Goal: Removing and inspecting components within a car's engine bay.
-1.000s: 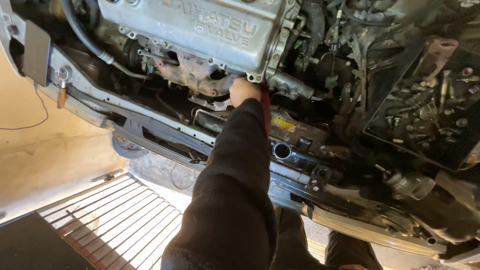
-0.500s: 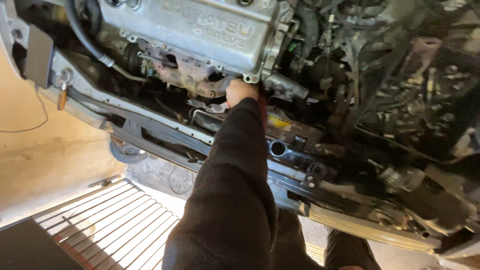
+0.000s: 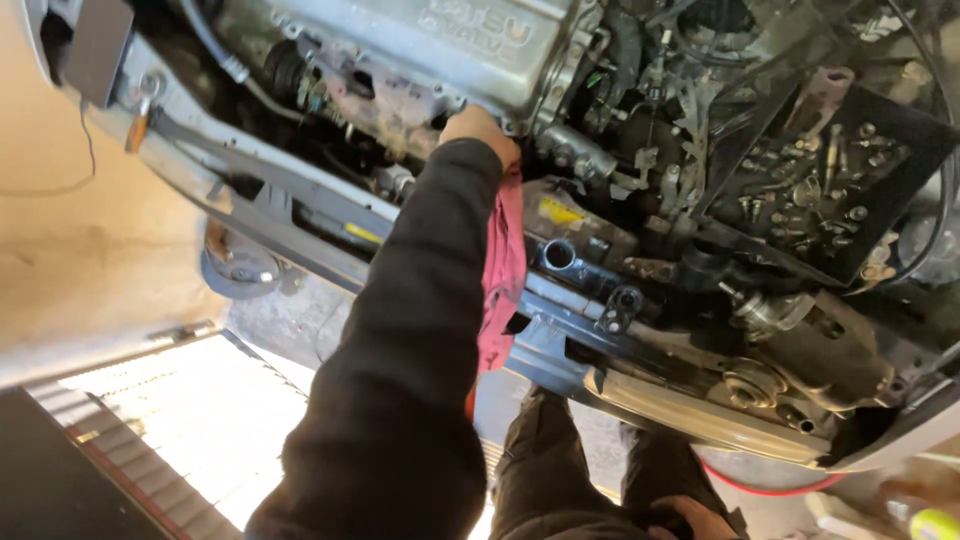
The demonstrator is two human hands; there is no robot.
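**Head view: left hand up under the engine's edge, red rag trailing**

Nearest the camera, at the bottom edge of the frame, the right hand lies low against the person's dark trousers. Only part of it shows, so its grip cannot be told.

From the lower left, a dark sleeve runs up toward the middle of the frame. A red rag hangs along its right side, its top end at the wrist.

The left hand sits at upper centre, its back to the camera. It is pressed against the lower edge of the silver valve cover, just right of the rusty manifold. Its fingers are tucked out of sight, so whether they pinch the rag or something on the engine cannot be told.

Judged from this, the step in hand is a blind reach or wipe at that seam. The next move would call for working by feel and keeping the loose cloth off the open round port just below.

Farther off, at the upper right, a black tray holds loose bolts.
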